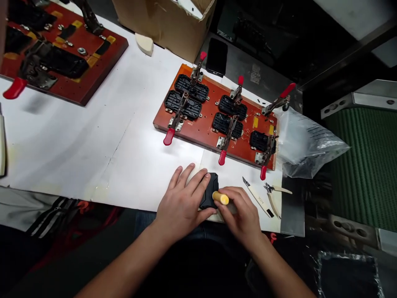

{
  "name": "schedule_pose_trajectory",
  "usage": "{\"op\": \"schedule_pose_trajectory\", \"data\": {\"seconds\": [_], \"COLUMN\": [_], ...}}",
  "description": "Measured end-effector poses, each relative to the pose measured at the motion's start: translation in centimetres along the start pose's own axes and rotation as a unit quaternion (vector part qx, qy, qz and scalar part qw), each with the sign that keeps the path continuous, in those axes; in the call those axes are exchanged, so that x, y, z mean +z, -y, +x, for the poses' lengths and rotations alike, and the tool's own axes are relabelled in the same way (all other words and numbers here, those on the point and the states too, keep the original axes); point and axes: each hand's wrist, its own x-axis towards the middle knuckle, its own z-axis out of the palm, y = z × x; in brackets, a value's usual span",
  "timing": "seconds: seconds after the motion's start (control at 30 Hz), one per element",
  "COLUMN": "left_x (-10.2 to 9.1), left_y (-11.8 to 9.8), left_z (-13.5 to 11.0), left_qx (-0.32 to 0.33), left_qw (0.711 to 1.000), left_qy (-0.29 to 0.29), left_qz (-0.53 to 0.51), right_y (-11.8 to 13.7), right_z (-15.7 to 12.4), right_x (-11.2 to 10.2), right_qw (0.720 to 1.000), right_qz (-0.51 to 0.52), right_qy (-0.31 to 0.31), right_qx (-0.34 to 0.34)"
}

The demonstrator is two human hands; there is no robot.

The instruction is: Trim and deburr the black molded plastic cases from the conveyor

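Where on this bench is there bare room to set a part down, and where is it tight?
The widest bare patch is the white sheet between the far clamp board and the near clamp board, running down to the left hand. It is crowded right of the right hand: knife, cutters and plastic bag.

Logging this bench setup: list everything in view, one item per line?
black part: 1, black, table front edge, under both hands
yellow-handled tool: 1, yellow, in right hand, on the part
clamp jig: 1, orange-red, table centre, five black parts, red-handled clamps
second jig: 1, dark red, far left
knife: 1, cream, right of hands
cutters: 1, cream handles, beside knife
plastic bag: 1, clear, right of jig
cardboard box: 1, brown, top
phone: 1, black, behind jig
left hand: on the part
right hand: gripping tool
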Motion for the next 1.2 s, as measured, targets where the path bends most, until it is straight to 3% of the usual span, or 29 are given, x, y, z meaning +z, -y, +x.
{"op": "schedule_pose_trajectory", "data": {"seconds": [0.13, 0.27, 0.33, 0.47, 0.6, 0.8, 0.93, 1.1, 1.2], "left_x": [-0.1, -0.1, 0.0, 0.0, 0.1, 0.1, 0.0, 0.1, 0.0], "left_y": [0.0, 0.1, 0.1, 0.2, 0.2, 0.2, 0.2, 0.1, 0.1], "left_z": [0.1, 0.2, 0.2, 0.1, 0.1, 0.1, 0.2, 0.4, 0.3], "left_qx": [-0.011, -0.013, -0.012, -0.011, -0.004, -0.009, 0.0, -0.011, 0.0], "left_qw": [1.0, 1.0, 1.0, 1.0, 1.0, 1.0, 1.0, 0.999, 1.0], "left_qy": [0.001, 0.003, 0.004, 0.003, 0.007, 0.004, 0.008, 0.004, 0.003], "left_qz": [-0.002, 0.001, 0.005, 0.01, 0.012, 0.025, 0.021, 0.035, 0.031], "right_y": [-0.2, 0.0, 0.0, -0.4, -0.5, -0.2, -0.6, -1.2, -0.8], "right_z": [1.9, 1.4, 1.3, 1.5, 1.2, 1.0, 1.2, 3.4, 3.0], "right_x": [-0.4, -1.9, -2.4, -2.4, -2.5, -2.5, -2.7, -1.9, -1.9], "right_qw": [0.999, 0.992, 0.989, 0.991, 0.988, 0.99, 0.988, 0.994, 0.994], "right_qz": [-0.017, 0.033, 0.037, 0.031, 0.044, 0.036, 0.037, -0.007, 0.007], "right_qy": [-0.013, 0.105, 0.128, 0.093, 0.123, 0.098, 0.127, 0.049, 0.074], "right_qx": [-0.038, -0.058, -0.071, -0.088, -0.078, -0.095, -0.076, -0.095, -0.078]}}
